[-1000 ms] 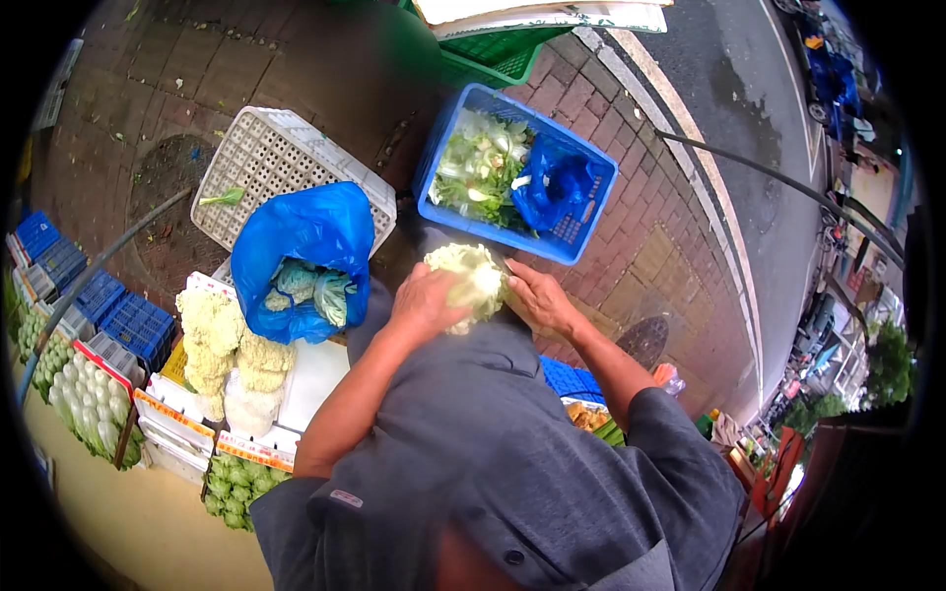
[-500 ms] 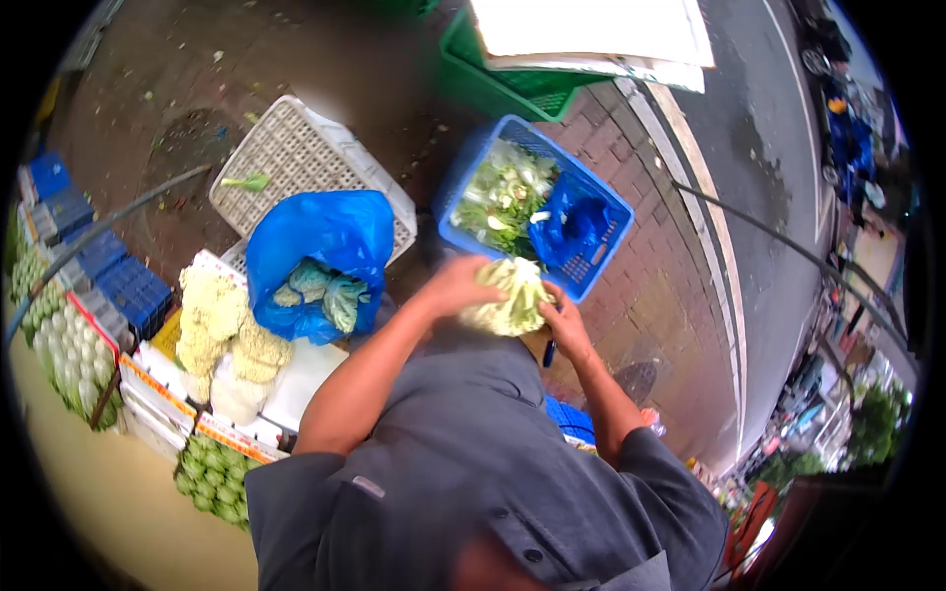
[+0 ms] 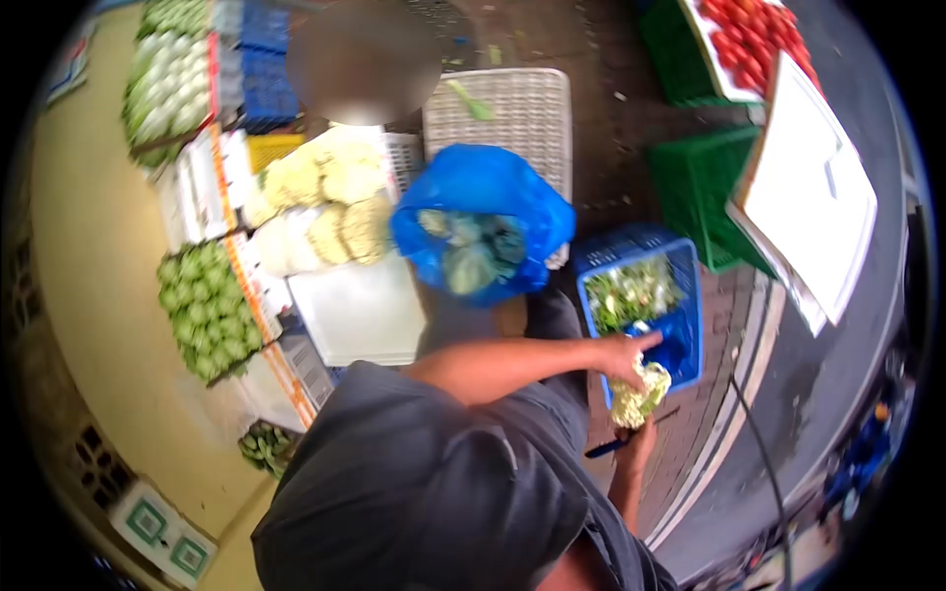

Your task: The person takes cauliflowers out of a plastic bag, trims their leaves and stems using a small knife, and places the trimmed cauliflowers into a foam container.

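Observation:
A pale yellow-green cauliflower (image 3: 639,396) is between my two hands, over the near end of the blue crate (image 3: 698,335). My left hand (image 3: 623,359) grips it from above, one finger stretched out. Under it, my right hand (image 3: 639,441) is closed around a knife with a dark blue handle (image 3: 606,448); its thin blade points away to the right. Part of my right palm is hidden. Leaf trimmings (image 3: 631,295) and a blue plastic bag (image 3: 674,345) lie in the crate.
An open blue bag (image 3: 493,177) of leafy heads rests by an upturned white crate (image 3: 552,108). Cauliflowers (image 3: 335,182) are piled left, beside a white tray (image 3: 360,310). Green crates (image 3: 690,192), tomatoes (image 3: 754,44) and a white board (image 3: 808,187) stand right.
My view has turned left, so the stall shows more fully. The cauliflower has been tilted, with my left hand now on top and my right hand below it.

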A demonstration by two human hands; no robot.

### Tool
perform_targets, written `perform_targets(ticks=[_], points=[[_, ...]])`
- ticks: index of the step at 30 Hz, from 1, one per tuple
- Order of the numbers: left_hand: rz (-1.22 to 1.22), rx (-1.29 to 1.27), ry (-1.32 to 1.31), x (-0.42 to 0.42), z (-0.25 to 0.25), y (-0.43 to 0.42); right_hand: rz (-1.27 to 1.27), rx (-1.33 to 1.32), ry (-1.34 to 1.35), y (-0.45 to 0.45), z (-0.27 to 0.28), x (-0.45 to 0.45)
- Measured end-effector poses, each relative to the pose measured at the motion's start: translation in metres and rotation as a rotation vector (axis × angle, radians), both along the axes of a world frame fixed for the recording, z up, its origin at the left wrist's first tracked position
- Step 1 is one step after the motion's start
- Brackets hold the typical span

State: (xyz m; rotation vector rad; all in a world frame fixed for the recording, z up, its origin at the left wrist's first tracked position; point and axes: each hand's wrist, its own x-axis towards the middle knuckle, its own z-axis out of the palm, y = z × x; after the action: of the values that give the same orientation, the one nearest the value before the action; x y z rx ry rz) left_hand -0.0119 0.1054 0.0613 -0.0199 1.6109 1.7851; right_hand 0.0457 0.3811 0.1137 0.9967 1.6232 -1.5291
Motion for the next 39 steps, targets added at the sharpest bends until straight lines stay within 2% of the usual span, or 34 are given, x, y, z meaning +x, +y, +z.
perform_targets(ticks=[1,2,3,5,8,11,15,17,18,19,20,21,22,23,24,25,26,28,29,31,37,39], points=[[0.056,-0.074,0.226,0.017,-0.022,0.013,0.05,0.003,-0.007,-0.011,0.006,-0.008],[0.013,-0.024,0.219,0.018,-0.009,-0.008,0.074,-0.002,-0.054,-0.03,0.012,-0.015],[-0.027,-0.021,0.168,0.018,0.026,-0.048,0.182,-0.041,-0.033,-0.039,0.01,-0.022],[-0.036,-0.206,0.232,0.038,0.047,-0.092,0.263,-0.028,-0.057,-0.069,0.007,-0.035],[0.275,-0.278,0.339,0.092,0.044,-0.14,0.446,-0.121,-0.084,-0.145,0.008,-0.05],[0.452,-0.296,0.118,0.154,0.07,-0.205,0.633,-0.122,-0.116,-0.21,-0.021,-0.048],[0.885,-0.33,0.143,0.263,0.072,-0.264,0.902,-0.247,-0.191,-0.359,-0.006,-0.009],[1.105,-0.287,0.073,0.319,0.078,-0.296,1.057,-0.367,-0.267,-0.406,-0.03,0.011],[1.207,-0.162,-0.08,0.343,0.085,-0.316,1.096,-0.339,-0.245,-0.436,-0.026,0.023],[1.344,-0.095,-0.1,0.366,0.099,-0.335,1.2,-0.399,-0.255,-0.453,-0.041,0.03],[1.455,-0.014,-0.263,0.392,0.098,-0.352,1.261,-0.427,-0.187,-0.479,-0.033,0.042],[1.644,0.085,-0.208,0.416,0.098,-0.369,1.316,-0.455,-0.116,-0.503,-0.022,0.055],[1.771,0.035,-0.22,0.443,0.083,-0.385,1.377,-0.493,-0.111,-0.515,-0.022,0.059],[1.822,-0.094,-0.298,0.463,0.092,-0.411,1.427,-0.477,-0.086,-0.522,-0.022,0.063],[1.922,-0.058,-0.275,0.484,0.091,-0.433,1.467,-0.436,-0.095,-0.526,-0.024,0.064],[2.055,-0.117,-0.172,0.509,0.068,-0.45,1.505,-0.394,-0.104,-0.526,-0.027,0.063],[2.111,-0.165,-0.182,0.53,0.059,-0.475,1.519,-0.344,-0.099,-0.523,-0.033,0.062],[2.263,-0.153,-0.17,0.578,0.012,-0.519,1.513,-0.257,-0.122,-0.508,-0.049,0.057],[2.294,-0.139,-0.188,0.584,0.018,-0.541,1.5,-0.223,-0.153,-0.498,-0.059,0.053],[2.341,-0.21,-0.321,0.61,-0.004,-0.578,1.484,-0.121,-0.184,-0.485,-0.068,0.05],[2.383,-0.013,-0.441,0.672,-0.103,-0.642,1.435,0.095,-0.284,-0.465,-0.085,0.057],[2.401,0.033,-0.568,0.683,-0.124,-0.653,1.428,0.1,-0.286,-0.459,-0.092,0.063]])
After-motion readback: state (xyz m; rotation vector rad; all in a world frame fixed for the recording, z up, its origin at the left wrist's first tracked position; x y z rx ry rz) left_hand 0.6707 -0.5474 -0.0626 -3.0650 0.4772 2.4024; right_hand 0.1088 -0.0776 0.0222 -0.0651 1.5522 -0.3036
